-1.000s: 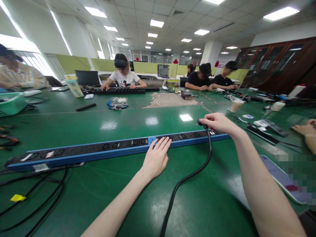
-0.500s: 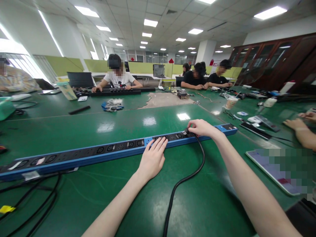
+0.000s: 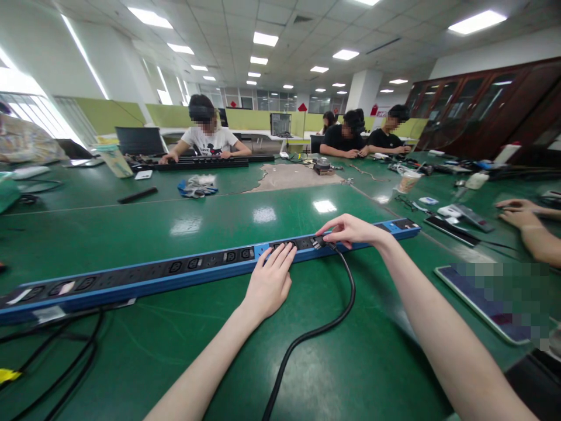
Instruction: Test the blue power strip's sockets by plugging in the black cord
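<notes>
Forearms (image 3: 205,374) angled in from the bottom edge, low over the green table (image 3: 144,351), with a black cable (image 3: 353,292) in a long S-curve between them. At the left, more cables (image 3: 94,348) in loops, plus a yellow tag (image 3: 7,375). And now the left hand (image 3: 269,283): palm down, spread flat, fingers straight and close-set, tips across the top of the blue-sided power strip (image 3: 210,270), right by its bright blue socket (image 3: 262,248). Over to the right hand (image 3: 346,229): wrist bent, knuckles high, thumb and fingers clamped on the cable's black plug (image 3: 324,242). Plug right above the strip, prongs (image 3: 316,243) in plain sight, aimed toward the left hand; contact with the strip, impossible to tell. Strip on a long slant, left end nearer. Off right, another person's hands (image 3: 521,217). Beyond, crumpled gloves (image 3: 197,186); farther still, a co-worker in a white T-shirt (image 3: 210,140) behind dark bars (image 3: 201,165).
</notes>
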Available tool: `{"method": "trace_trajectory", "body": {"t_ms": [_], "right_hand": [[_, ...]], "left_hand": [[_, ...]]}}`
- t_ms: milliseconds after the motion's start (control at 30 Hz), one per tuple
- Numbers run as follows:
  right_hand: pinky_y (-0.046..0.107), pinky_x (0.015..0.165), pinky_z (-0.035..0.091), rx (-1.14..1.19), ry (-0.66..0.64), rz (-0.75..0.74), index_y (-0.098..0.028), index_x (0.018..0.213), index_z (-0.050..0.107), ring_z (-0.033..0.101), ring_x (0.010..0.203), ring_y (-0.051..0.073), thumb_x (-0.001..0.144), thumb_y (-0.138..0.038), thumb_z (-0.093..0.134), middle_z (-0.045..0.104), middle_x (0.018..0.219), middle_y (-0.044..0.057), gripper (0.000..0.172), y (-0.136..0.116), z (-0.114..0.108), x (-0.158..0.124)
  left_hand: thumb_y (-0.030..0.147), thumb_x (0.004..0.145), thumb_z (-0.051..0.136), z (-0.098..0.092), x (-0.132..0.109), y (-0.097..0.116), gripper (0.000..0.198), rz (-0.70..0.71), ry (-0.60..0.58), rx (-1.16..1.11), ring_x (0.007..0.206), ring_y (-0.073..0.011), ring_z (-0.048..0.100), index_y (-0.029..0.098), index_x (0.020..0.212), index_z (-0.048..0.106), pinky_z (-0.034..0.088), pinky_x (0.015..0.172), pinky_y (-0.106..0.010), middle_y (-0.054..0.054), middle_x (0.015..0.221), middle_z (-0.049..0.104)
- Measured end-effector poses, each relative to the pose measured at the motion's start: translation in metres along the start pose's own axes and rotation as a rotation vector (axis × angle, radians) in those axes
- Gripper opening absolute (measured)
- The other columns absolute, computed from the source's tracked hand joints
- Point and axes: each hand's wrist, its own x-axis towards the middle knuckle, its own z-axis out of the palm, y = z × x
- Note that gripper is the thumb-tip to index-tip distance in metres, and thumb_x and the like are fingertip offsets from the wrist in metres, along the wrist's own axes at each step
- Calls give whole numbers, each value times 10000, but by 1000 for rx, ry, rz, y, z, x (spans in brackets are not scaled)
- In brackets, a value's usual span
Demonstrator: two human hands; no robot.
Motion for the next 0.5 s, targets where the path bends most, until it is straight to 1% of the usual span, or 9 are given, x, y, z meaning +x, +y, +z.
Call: {"method": "trace_trajectory", "body": {"t_ms": [67,200,300,367,400,500], "right_hand": [[190,432,366,7,27,-8,-149,1226,772,523,453,78,853,-481,727,694,702,-12,502,-2,5,3],[183,409,323,73,127,-6,-160,1127,747,447,416,72,856,-415,681,603,583,-62,378,-5,19,13],[185,402,306,149,153,-26,-158,1060,736,431,405,68,856,-416,692,599,570,-60,332,-8,25,18],[189,415,325,195,148,-30,-154,1027,731,456,413,71,856,-448,719,612,573,-48,341,-9,26,19],[193,434,357,219,136,-29,-151,1023,730,486,431,77,854,-469,734,623,583,-40,360,-10,26,18],[227,576,506,283,45,-20,-147,1111,731,628,578,113,846,-509,763,713,722,6,449,-14,19,11]], "left_hand": [[186,996,495,0,0,0,706,-1,-3,-5,1594,-242,376,236,1687,354,270,1341,-496,-37,1729,388],[187,997,497,0,0,0,706,-2,-2,-10,1592,-244,380,239,1686,353,271,1339,-499,-39,1726,394],[190,996,500,0,0,0,706,-2,-6,-7,1596,-242,371,233,1685,353,263,1342,-494,-39,1730,388],[193,997,501,0,0,-1,703,-1,-9,-1,1599,-241,365,229,1684,356,259,1343,-490,-41,1731,385],[193,996,501,0,0,-1,703,1,-9,2,1599,-241,366,229,1683,358,259,1343,-490,-43,1731,385],[192,995,501,0,-1,-1,701,2,-3,5,1597,-243,371,234,1681,364,260,1342,-491,-45,1730,389]]}}
